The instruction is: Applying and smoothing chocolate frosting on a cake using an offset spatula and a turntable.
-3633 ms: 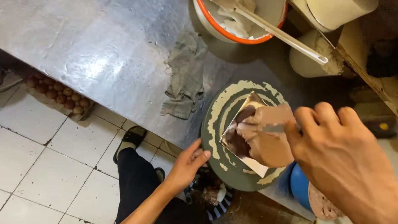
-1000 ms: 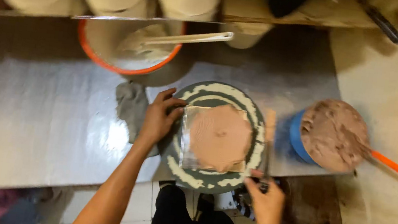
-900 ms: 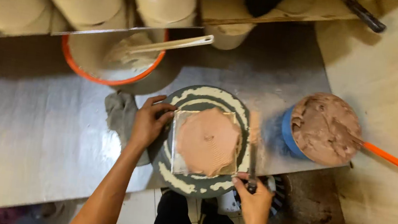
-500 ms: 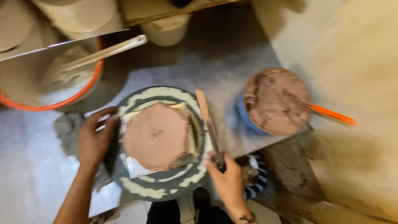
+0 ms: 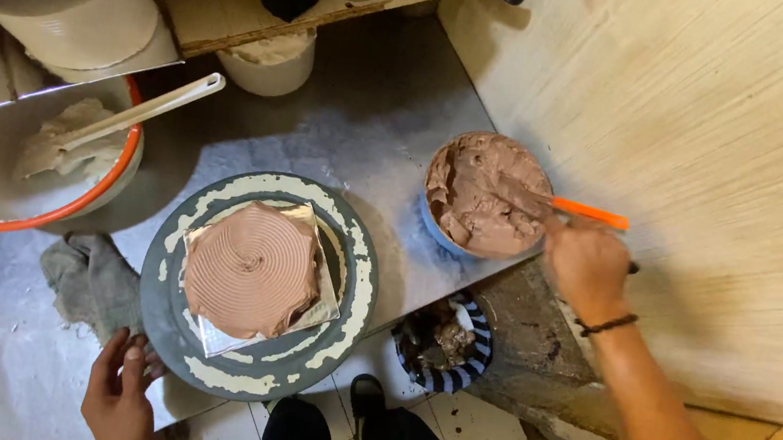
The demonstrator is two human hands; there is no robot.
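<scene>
right hand closed round the orange-handled spatula, blade buried in the brown cream tub at the right.

left hand rests loose and open at the near-left rim of the turntable, gripping nothing; the round cake coated in brown cream sits centred there on its silver board. that tub stands right by the near edge of the steel counter, so a hard scoop could tip it off, and a nudge from the left hand could turn the cake.
</scene>
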